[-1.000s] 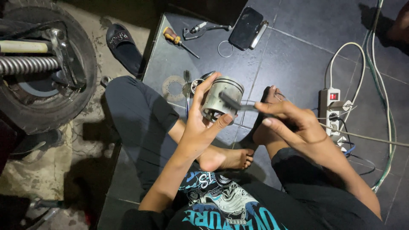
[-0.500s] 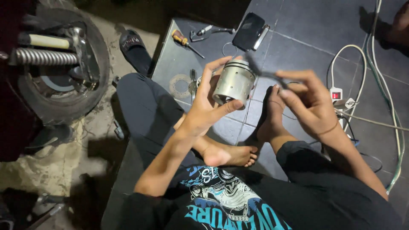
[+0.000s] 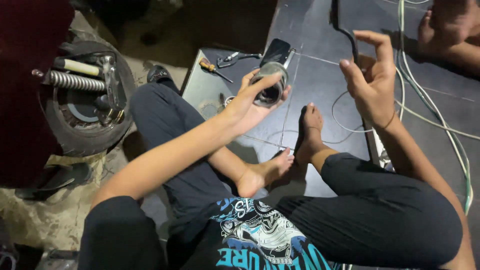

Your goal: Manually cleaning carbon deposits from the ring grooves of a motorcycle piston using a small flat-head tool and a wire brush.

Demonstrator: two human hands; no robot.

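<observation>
Seated cross-legged on dark floor tiles (image 3: pixel 320 85); bare feet (image 3: pixel 280 167) just below the hands. Left hand (image 3: pixel 250 107) raised, fingers wrapped round a short metal cylinder (image 3: pixel 270 85), a piston by its shape: dull silver wall, open end turned toward the camera, inside dark and shadowed, rim slightly brighter. Thumb lies over the top, fingers underneath; grip is closed on it. Right hand (image 3: pixel 372 82) up and well apart to the right of the cylinder, fingers half curled, pinching a thin dark bent tool or rod (image 3: pixel 350 35) between thumb and forefinger; its far end is blurred. Just beyond the left hand, a grey metal plate (image 3: pixel 200 90) on the floor carries a screwdriver with orange handle (image 3: pixel 212 67) and a small metal tool (image 3: pixel 237 56). A dark phone-like slab (image 3: pixel 277 50) lies right behind the cylinder. Right of the right hand, white cables (image 3: pixel 425 95) trail over the tiles. Far left, a wheel with tyre (image 3: pixel 85 110) and a coil spring (image 3: pixel 72 80).
</observation>
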